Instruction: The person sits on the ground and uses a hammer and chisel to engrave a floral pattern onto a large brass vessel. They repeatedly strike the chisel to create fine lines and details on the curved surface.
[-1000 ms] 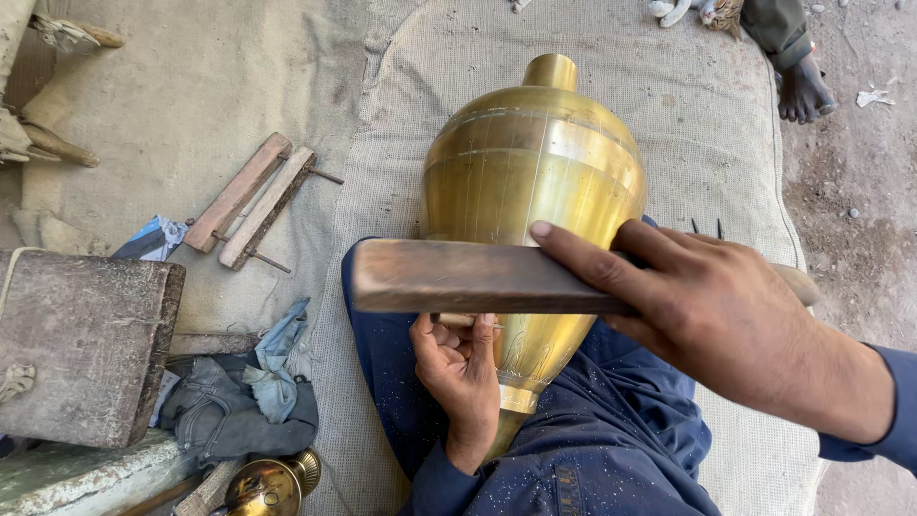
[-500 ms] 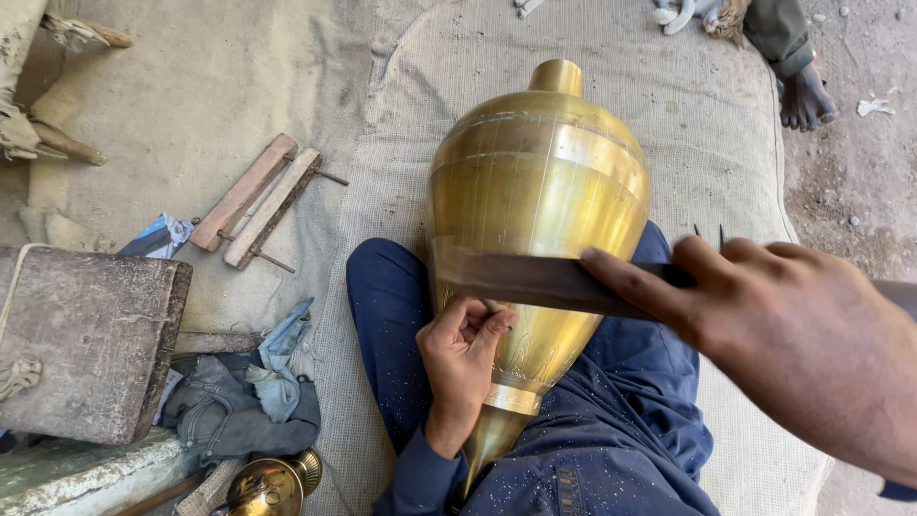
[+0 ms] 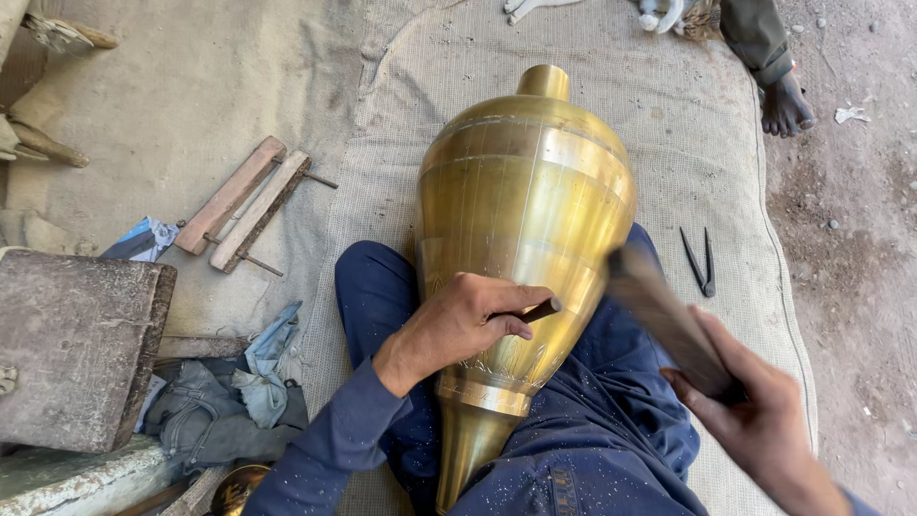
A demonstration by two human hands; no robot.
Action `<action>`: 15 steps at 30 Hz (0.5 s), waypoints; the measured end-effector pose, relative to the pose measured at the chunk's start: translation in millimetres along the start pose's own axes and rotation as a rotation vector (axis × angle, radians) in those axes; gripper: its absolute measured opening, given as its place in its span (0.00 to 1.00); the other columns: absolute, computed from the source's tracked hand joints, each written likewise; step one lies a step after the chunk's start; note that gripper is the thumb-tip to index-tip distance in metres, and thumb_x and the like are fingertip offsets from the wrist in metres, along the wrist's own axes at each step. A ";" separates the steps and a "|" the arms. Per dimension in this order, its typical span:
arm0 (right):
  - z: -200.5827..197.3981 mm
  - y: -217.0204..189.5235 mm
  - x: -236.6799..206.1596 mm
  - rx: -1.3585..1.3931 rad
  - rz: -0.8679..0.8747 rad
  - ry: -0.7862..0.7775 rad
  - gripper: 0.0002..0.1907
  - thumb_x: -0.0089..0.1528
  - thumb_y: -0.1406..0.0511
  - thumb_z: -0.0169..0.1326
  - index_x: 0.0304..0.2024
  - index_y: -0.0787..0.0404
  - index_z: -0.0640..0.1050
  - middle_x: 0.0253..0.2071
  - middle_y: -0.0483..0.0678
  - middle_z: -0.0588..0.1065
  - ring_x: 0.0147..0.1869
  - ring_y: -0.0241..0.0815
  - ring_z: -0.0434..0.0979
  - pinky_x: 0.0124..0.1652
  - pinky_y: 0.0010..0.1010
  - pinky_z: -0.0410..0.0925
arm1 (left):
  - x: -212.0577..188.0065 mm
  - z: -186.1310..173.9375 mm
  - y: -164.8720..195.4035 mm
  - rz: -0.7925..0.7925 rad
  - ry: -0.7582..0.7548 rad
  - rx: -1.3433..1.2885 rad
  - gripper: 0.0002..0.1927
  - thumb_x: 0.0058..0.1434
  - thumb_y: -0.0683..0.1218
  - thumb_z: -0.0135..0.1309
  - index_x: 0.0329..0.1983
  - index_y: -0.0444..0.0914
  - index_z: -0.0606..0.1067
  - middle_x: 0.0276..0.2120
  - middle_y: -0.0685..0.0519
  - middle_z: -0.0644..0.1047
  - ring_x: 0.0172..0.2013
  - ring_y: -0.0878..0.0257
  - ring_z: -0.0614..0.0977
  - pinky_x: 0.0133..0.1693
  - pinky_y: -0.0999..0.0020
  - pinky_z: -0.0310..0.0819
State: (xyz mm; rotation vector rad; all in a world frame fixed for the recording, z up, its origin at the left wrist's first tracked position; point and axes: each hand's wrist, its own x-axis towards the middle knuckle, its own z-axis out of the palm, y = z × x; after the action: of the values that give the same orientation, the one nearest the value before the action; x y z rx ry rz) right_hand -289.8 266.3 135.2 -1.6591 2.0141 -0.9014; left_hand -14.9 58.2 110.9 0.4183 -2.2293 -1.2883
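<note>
while the big brass vase [image 3: 525, 239] lies across my lap at the centre of the frame, my left hand [image 3: 458, 325] pinches a small punch [image 3: 541, 310] against its side, and my right hand [image 3: 755, 420], lower right, grips a blurred wooden bar [image 3: 664, 320]; dark pliers [image 3: 699, 260] lie on the mat [image 3: 669, 143] to the right.

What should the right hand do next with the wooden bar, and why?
Probably bring the bar down onto the punch. The left hand holds the punch with its tip against the brass vessel, just above a band of engraved marks, while the right hand has the bar raised beside it and blurred. A short, light strike seems right, as the fingers sit close to the punch head.
</note>
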 end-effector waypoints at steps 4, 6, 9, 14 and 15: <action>23.7 29.2 -22.3 -0.081 0.201 0.033 0.40 0.56 0.67 0.67 0.71 0.53 0.68 0.46 0.54 0.81 0.45 0.42 0.84 0.45 0.30 0.76 | 11.9 -7.6 4.9 0.004 -0.127 0.055 0.23 0.55 0.42 0.65 0.56 0.43 0.79 0.47 0.50 0.84 0.43 0.58 0.88 0.47 0.65 0.83; 30.4 35.3 -30.6 -0.198 0.214 0.084 0.41 0.55 0.68 0.68 0.70 0.56 0.69 0.47 0.57 0.80 0.46 0.44 0.83 0.45 0.31 0.75 | 14.6 -7.2 7.1 -0.039 -0.169 0.071 0.23 0.56 0.40 0.64 0.56 0.45 0.80 0.47 0.52 0.84 0.43 0.59 0.88 0.48 0.65 0.83; 39.6 35.6 -37.8 -0.057 -0.052 0.285 0.41 0.55 0.70 0.65 0.70 0.66 0.66 0.55 0.61 0.77 0.55 0.45 0.81 0.49 0.28 0.75 | 14.8 -9.7 9.2 -0.072 -0.205 0.003 0.22 0.59 0.37 0.58 0.57 0.46 0.79 0.51 0.53 0.83 0.46 0.60 0.88 0.49 0.67 0.85; 29.5 26.1 -34.2 -0.093 -0.013 0.138 0.39 0.52 0.71 0.64 0.67 0.64 0.72 0.38 0.52 0.78 0.39 0.37 0.82 0.39 0.29 0.75 | 13.6 -9.3 12.3 -0.033 -0.173 0.079 0.22 0.57 0.38 0.61 0.56 0.46 0.80 0.49 0.52 0.83 0.45 0.58 0.88 0.50 0.66 0.84; 27.8 23.0 -29.9 -0.044 -0.014 0.187 0.37 0.53 0.71 0.65 0.66 0.63 0.72 0.38 0.51 0.79 0.39 0.37 0.82 0.39 0.28 0.76 | 13.2 -8.7 12.5 -0.045 -0.165 0.079 0.22 0.57 0.39 0.62 0.55 0.47 0.80 0.48 0.53 0.84 0.44 0.59 0.88 0.49 0.66 0.84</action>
State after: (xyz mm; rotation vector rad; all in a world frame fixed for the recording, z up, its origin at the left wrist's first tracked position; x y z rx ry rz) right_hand -281.5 291.0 96.2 -1.6688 2.1611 -1.0593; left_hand -20.6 51.7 129.1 0.4057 -2.4275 -1.3030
